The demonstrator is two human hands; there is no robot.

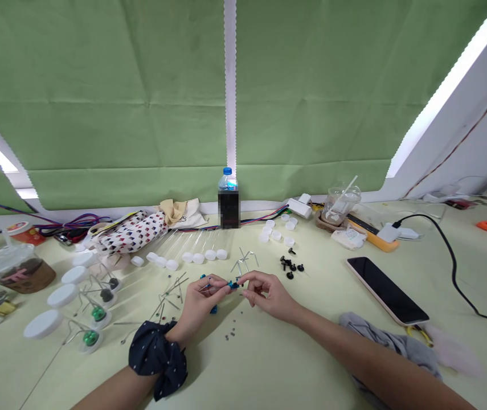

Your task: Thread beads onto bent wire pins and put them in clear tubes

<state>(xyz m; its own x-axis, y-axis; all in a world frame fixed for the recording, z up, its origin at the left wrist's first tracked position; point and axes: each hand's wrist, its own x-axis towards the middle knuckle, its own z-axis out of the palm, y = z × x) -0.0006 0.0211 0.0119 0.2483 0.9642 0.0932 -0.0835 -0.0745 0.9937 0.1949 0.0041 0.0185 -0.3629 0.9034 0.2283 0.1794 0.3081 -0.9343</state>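
Near the middle of the table, my left hand pinches a small shiny blue part between thumb and fingers. Thin metal wire shows by those fingers. My right hand is curled, its index fingertip at the right end of the blue part; what it grips there is too small to make out. Another blue piece lies under my left hand. Bent metal wires stand just behind my hands. Tiny grey bits are scattered in front, and thin metal rods lie to the left.
Black screw-like pieces and white caps lie right of centre. Clear tubes with white caps reach toward the back. A phone and grey cloth are right; wire assemblies with green balls left; a bottle behind.
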